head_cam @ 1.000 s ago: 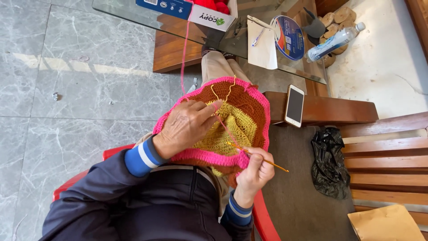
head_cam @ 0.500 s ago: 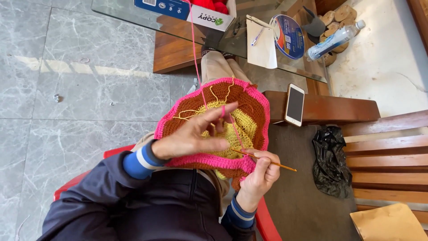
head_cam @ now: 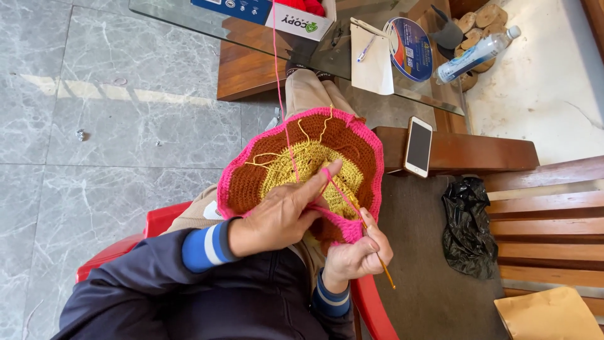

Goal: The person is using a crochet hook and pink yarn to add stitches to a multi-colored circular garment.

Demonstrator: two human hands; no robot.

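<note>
Left hand (head_cam: 280, 214) rests on crochet piece (head_cam: 302, 170) in lap, pink yarn (head_cam: 277, 75) looped over raised index finger. Right hand (head_cam: 355, 255) pinches hook (head_cam: 377, 258) at pink edge. Phone (head_cam: 418, 146) nearby on surface (head_cam: 478, 151).

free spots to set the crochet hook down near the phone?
Bare wood on the armrest right of the phone; dark cushion between hook and black bag. Glass table is crowded with box, papers, bottle.
</note>
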